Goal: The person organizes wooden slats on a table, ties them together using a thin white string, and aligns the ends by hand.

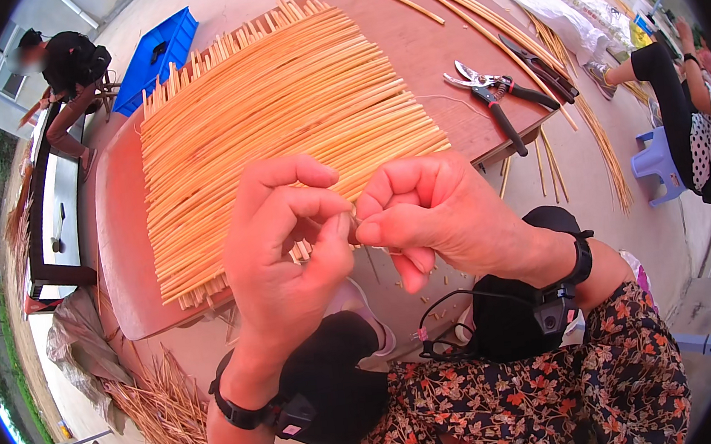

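My left hand (277, 251) and my right hand (445, 213) meet at the front edge of a mat of straw-coloured reed stalks (278, 127), laid side by side on a reddish-brown table. Both hands are closed in a pinch, thumb against forefinger, their tips almost touching. Something small and thin seems to be between them, too fine and too covered to make out. The mat's far-left ends stick out unevenly. Right of the mat lie pruning shears (493, 97) with black-and-red handles, blades spread, beside another black-handled tool (542, 67).
Loose long stalks (472, 14) cross the table's far right. A blue crate (156, 61) stands beyond its far left corner. Dry stalks (165, 420) are heaped at lower left. One person (67, 70) sits far left, another (696, 112) at right near a purple stool (658, 163).
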Tool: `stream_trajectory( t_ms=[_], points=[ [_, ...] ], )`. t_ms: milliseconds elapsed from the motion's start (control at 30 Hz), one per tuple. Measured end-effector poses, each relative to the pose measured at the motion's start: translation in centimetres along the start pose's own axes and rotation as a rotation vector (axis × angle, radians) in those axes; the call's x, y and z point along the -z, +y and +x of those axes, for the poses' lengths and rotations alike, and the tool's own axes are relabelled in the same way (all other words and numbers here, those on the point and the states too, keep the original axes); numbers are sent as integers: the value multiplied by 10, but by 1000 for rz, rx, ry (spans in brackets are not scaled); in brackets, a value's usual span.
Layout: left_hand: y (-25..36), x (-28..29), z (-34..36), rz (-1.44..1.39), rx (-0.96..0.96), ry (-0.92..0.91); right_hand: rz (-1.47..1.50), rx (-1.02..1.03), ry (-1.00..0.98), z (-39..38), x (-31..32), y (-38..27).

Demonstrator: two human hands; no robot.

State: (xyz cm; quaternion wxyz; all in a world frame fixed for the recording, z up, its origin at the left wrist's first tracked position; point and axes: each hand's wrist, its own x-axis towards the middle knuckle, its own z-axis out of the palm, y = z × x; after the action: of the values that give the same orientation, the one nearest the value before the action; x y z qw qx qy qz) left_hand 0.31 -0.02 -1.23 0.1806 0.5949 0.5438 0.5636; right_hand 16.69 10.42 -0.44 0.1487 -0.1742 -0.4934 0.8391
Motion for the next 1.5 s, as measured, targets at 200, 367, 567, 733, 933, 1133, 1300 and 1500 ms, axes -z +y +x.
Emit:
stream_trajectory(
  t_ms=[200, 367, 567, 733, 933, 1133, 1300, 1500],
  points=[
    [-1, 5, 7, -604, 366, 28, 2, -35, 1, 1, 2, 2],
    [-9, 4, 0, -754, 319, -65, 79, -25, -26, 5, 2, 5],
    [-13, 13, -9, -299, 181, -131, 55, -95, -160, 5, 2, 13],
    [-4, 30, -18, -458, 463, 95, -270, -238, -400, -22, -22, 0],
    [57, 29, -96, -434, 867, -486, -194, -216, -481, -80, -52, 2],
    [107, 56, -185, -607, 824, -532, 301, 171, -583, -145, -58, 31],
    [138, 51, -231, -817, 658, -376, 471, 163, -364, -168, -77, 54],
    [134, 35, -254, -596, 684, -50, 611, 220, -378, -203, -96, 67]
  ],
)
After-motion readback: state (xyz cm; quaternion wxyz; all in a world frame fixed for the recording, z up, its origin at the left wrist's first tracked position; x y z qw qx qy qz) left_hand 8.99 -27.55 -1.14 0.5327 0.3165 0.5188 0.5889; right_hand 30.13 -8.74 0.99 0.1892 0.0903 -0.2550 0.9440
